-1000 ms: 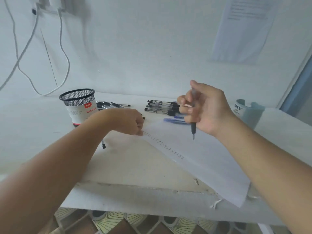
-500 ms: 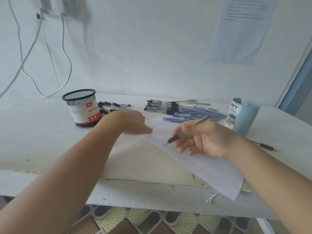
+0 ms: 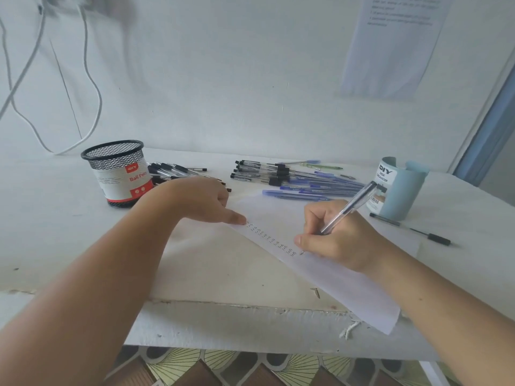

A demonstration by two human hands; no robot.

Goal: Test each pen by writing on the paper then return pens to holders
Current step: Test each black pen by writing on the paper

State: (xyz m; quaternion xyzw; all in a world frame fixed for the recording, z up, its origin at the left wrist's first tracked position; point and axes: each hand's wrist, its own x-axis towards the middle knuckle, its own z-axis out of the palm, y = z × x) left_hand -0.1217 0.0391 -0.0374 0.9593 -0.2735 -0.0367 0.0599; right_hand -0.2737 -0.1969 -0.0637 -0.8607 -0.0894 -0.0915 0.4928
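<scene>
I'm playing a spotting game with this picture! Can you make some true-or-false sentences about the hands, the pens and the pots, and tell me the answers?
1. The right hand holds a clear pen with its tip on the paper. True.
2. The left hand is up in the air holding a pen. False: it rests at the paper's far corner, with one finger pressing it down.
3. The black mesh pen holder stands upright. True.
4. The blue desk organizer has tipped over. False: it stands upright.
5. The paper is blank. False: a row of small written marks runs along its edge.
</scene>
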